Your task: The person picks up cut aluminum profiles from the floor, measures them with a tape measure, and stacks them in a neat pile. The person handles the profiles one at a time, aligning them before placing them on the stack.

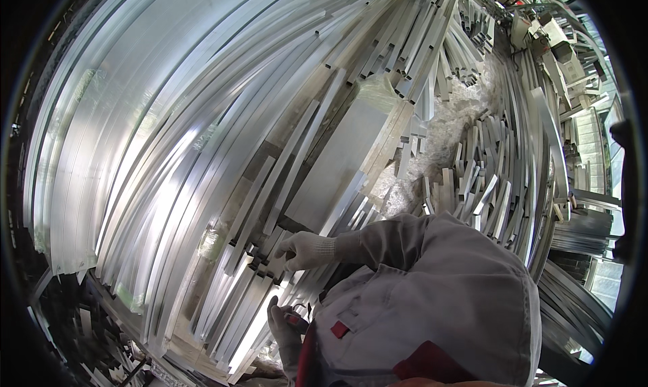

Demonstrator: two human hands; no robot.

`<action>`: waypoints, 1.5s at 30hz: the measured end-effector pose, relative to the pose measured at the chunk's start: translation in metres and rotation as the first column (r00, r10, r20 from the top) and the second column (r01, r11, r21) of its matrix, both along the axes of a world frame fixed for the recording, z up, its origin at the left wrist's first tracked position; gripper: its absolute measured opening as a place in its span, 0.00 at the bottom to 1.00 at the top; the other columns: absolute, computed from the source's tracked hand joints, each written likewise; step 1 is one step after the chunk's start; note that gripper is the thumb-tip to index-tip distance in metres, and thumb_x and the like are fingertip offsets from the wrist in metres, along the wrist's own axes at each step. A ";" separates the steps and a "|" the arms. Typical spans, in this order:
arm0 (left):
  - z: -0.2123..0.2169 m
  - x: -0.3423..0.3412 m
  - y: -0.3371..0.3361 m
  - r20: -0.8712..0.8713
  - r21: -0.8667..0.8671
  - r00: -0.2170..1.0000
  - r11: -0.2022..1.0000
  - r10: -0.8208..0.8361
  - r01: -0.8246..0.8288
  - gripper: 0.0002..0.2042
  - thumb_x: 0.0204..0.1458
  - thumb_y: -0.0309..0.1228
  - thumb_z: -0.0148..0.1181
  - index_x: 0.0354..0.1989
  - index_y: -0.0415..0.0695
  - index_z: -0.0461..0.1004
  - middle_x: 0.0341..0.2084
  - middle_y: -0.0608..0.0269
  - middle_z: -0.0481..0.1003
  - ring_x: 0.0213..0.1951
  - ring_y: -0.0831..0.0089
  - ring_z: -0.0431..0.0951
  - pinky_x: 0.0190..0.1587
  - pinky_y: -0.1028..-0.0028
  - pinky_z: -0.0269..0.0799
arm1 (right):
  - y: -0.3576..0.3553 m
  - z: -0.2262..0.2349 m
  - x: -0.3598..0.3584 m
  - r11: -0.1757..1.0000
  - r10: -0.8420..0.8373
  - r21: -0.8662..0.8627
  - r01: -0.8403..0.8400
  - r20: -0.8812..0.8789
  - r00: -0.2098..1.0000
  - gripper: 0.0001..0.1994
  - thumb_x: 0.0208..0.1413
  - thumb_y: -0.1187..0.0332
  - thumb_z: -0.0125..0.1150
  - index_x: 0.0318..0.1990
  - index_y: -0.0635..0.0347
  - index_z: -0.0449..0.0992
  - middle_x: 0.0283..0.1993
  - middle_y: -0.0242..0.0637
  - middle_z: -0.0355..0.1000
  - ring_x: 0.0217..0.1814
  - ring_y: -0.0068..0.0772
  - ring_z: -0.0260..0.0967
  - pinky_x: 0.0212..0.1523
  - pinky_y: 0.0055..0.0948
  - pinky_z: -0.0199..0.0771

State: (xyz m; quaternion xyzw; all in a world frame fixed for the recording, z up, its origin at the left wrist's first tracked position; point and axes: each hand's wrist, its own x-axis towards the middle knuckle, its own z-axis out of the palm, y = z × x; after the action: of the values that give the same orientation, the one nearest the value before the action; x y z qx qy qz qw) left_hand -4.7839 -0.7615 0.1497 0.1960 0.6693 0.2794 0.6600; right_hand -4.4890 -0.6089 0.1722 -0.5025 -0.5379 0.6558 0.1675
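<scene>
My right hand (305, 251), in a white knit glove, reaches across from my grey sleeve with its fingers curled down. It is over the ends of metal profiles (258, 264), and whatever lies under its fingertips is hidden. Lower down, my left hand (286, 333), also gloved, is closed around a small black and red object (295, 320) whose kind I cannot make out. Beside the left hand lies a bright, long aluminium bar (253, 334). Two slim bars (297, 164) and a wide flat aluminium profile (341, 161) stretch away beyond my right hand.
Long aluminium profiles (162, 164) fill the left side in dense rows. Crumpled clear plastic film (442, 147) runs between the stacks. Shorter cut pieces (482, 178) stand out in a heap on the right, and dark clutter (84, 329) lies at the lower left.
</scene>
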 end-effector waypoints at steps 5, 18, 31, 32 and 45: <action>0.020 0.027 0.000 0.235 0.153 0.946 0.970 -0.222 0.189 0.49 0.74 0.67 0.43 0.89 0.50 0.28 0.53 0.47 0.79 0.44 0.62 0.81 0.49 0.62 0.80 | -0.057 0.010 -0.034 0.921 0.385 -0.003 -0.389 -0.124 0.914 0.21 0.58 0.55 0.73 0.54 0.59 0.88 0.46 0.45 0.87 0.51 0.40 0.86 0.52 0.38 0.84; -0.024 0.052 -0.017 -0.046 0.470 0.762 0.659 -0.646 0.587 0.66 0.55 0.29 0.81 0.88 0.60 0.27 0.72 0.42 0.66 0.48 0.64 0.84 0.46 0.64 0.85 | -0.138 0.033 0.011 0.849 0.004 -0.519 -0.097 -0.179 0.984 0.28 0.65 0.55 0.71 0.68 0.61 0.81 0.60 0.40 0.84 0.60 0.27 0.81 0.63 0.32 0.80; -0.008 0.123 -0.009 0.139 0.556 0.563 0.535 -0.815 0.636 0.56 0.58 0.35 0.79 0.87 0.50 0.40 0.73 0.41 0.67 0.68 0.59 0.77 0.66 0.59 0.77 | -0.192 0.028 0.064 0.755 -0.398 -0.601 0.262 -0.103 0.911 0.19 0.63 0.67 0.73 0.59 0.63 0.83 0.48 0.35 0.84 0.42 0.23 0.80 0.41 0.25 0.81; -0.009 0.129 -0.010 0.045 0.540 0.521 0.460 -0.852 0.705 0.54 0.58 0.36 0.80 0.86 0.49 0.44 0.73 0.41 0.68 0.69 0.59 0.76 0.67 0.59 0.77 | -0.194 0.027 0.067 0.760 -0.434 -0.589 0.276 -0.142 0.890 0.17 0.62 0.68 0.74 0.57 0.63 0.84 0.45 0.34 0.83 0.39 0.21 0.79 0.37 0.25 0.80; 0.005 0.247 -0.011 -0.225 0.433 0.555 0.428 -0.801 0.793 0.29 0.59 0.35 0.79 0.67 0.40 0.77 0.46 0.56 0.83 0.45 0.72 0.84 0.44 0.69 0.79 | -0.177 0.040 0.232 0.873 -0.355 -0.402 0.278 -0.131 0.926 0.07 0.54 0.73 0.77 0.38 0.63 0.85 0.35 0.32 0.83 0.39 0.23 0.79 0.41 0.26 0.79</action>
State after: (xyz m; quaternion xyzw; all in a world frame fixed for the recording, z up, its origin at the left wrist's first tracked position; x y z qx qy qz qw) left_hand -4.5366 -0.7721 0.1550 0.6456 0.3978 0.0950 0.6449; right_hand -4.2568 -0.7859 0.2121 -0.5381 -0.2925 0.7573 0.2269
